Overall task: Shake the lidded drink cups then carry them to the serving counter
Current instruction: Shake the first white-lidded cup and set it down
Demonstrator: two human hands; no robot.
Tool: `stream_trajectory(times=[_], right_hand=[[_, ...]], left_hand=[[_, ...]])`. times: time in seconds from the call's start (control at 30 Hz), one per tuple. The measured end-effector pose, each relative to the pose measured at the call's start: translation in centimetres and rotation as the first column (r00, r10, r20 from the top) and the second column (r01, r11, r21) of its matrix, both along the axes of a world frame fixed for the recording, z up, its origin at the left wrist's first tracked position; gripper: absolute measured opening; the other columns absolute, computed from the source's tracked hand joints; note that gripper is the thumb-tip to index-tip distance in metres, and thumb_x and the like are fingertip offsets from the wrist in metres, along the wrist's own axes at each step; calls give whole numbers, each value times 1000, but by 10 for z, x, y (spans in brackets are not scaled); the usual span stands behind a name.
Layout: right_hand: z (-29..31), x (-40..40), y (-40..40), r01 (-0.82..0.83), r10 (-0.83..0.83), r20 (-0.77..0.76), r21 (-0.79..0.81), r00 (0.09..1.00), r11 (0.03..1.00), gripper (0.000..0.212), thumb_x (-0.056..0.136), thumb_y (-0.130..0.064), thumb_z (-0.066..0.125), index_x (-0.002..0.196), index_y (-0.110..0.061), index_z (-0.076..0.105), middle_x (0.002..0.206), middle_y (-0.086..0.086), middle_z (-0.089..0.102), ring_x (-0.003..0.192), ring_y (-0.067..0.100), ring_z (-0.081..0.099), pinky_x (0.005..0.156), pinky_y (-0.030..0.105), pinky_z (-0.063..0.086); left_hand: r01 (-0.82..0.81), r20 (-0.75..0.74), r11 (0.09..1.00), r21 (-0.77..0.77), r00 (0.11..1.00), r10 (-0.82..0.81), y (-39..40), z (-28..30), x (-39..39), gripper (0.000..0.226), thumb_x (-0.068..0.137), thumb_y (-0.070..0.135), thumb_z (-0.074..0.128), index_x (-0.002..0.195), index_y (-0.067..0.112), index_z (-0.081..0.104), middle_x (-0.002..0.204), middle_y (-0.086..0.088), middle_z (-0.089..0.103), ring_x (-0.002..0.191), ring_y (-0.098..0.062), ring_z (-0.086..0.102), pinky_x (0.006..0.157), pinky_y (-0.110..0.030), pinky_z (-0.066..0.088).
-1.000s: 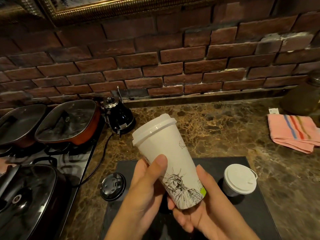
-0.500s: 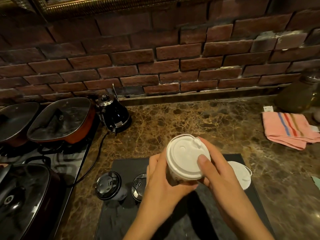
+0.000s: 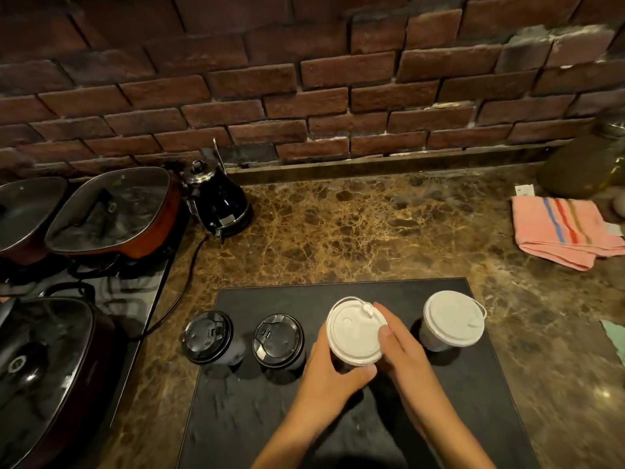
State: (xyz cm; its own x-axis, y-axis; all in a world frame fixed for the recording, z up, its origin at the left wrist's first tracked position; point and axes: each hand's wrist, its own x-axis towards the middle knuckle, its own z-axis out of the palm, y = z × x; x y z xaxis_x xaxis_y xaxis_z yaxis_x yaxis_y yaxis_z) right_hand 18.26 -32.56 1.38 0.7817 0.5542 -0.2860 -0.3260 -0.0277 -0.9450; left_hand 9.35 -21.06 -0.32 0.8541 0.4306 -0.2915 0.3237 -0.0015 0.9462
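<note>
Cup, white-lidded (image 3: 354,330), upright on black mat (image 3: 270,418): my left hand (image 3: 329,374) wraps its side, right hand (image 3: 404,353) closed on lid rim. Step: shaking. Next, judged: the other white cup (image 3: 451,319), then both black-lidded cups (image 3: 208,336).

Dark slate mat (image 3: 236,418) on marble counter (image 3: 372,231). Four lidded cups in a row: two w/ black lids (image 3: 207,336) (image 3: 278,340), two w/ white lids. Left hand (image 3: 329,377) and right hand (image 3: 402,357) both wrap third cup (image 3: 353,330), upright; right thumb on lid. Fourth cup (image 3: 451,318) stands apart to its right. Black kettle (image 3: 218,198) near brick wall (image 3: 304,79).
</note>
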Motion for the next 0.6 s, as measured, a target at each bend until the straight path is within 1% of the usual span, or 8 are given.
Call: stream_trajectory(times=[0.07, 0.13, 0.2, 0.27, 0.37, 0.43, 0.53, 0.6], right_hand=[[-15, -4, 0, 17, -17, -28, -3, 999, 1000, 49, 78, -60, 57, 124, -43, 59, 139, -9, 60, 132, 12, 52, 115, 48, 35], [-29, -7, 1, 52, -50, -76, 23, 996, 998, 55, 75, -64, 63, 125, -40, 61, 140, -4, 60, 132, 17, 53, 115, 51, 35], [-40, -10, 2, 86, -81, -111, 36, 991, 996, 69, 66, -72, 69, 125, -36, 62, 139, -1, 60, 131, 21, 54, 114, 53, 36], [-48, -12, 4, 119, -115, -125, 28, 985, 992, 79, 63, -73, 71, 128, -30, 60, 138, 2, 61, 130, 23, 55, 113, 54, 36], [-54, -12, 6, 123, -123, -104, -7, 987, 992, 58, 78, -54, 64, 129, -26, 61, 134, 0, 64, 127, 22, 57, 112, 53, 39], [-57, -10, 6, 120, -123, -69, -44, 990, 992, 47, 85, -44, 58, 127, -24, 63, 130, 0, 67, 124, 21, 59, 110, 53, 41], [-59, -10, 7, 124, -127, -48, -62, 991, 990, 40, 87, -37, 55, 123, -22, 66, 125, 1, 70, 120, 21, 62, 108, 52, 43], [-61, -11, 7, 139, -142, -56, -55, 988, 989, 39, 88, -36, 54, 123, -21, 66, 124, 1, 70, 119, 21, 63, 107, 52, 44]], left_hand=[[5, 3, 994, -112, 1000, -5, -1, -10, -3, 85, 66, 22, 83, 141, 26, 42, 137, 13, 59, 130, -4, 53, 107, -30, 45], [-3, -15, 982, -187, 1000, 0, 0, -20, -5, 78, 67, 25, 80, 136, 23, 45, 132, 17, 63, 127, 0, 55, 101, -21, 46], [-33, -48, 981, -191, 999, 24, 0, -29, -6, 68, 70, 31, 77, 132, 26, 49, 128, 20, 66, 127, -3, 56, 106, -23, 43], [-63, -79, 978, -199, 996, 48, 2, -35, -6, 66, 71, 34, 77, 132, 26, 51, 129, 14, 67, 126, -5, 57, 109, -26, 42], [-90, -97, 970, -225, 993, 70, 4, -38, -4, 74, 70, 37, 79, 135, 19, 51, 132, 2, 66, 126, -12, 59, 105, -26, 46], [-95, -91, 963, -252, 993, 75, 5, -38, -4, 78, 67, 39, 80, 136, 16, 51, 130, 1, 67, 123, -11, 61, 97, -21, 49], [-113, -93, 946, -304, 992, 89, 3, -39, -5, 77, 64, 37, 80, 133, 17, 53, 124, 3, 70, 116, -8, 65, 87, -17, 51], [-123, -97, 939, -321, 991, 96, 1, -40, -5, 76, 63, 36, 80, 132, 16, 53, 123, 3, 70, 113, -8, 67, 83, -16, 52]])
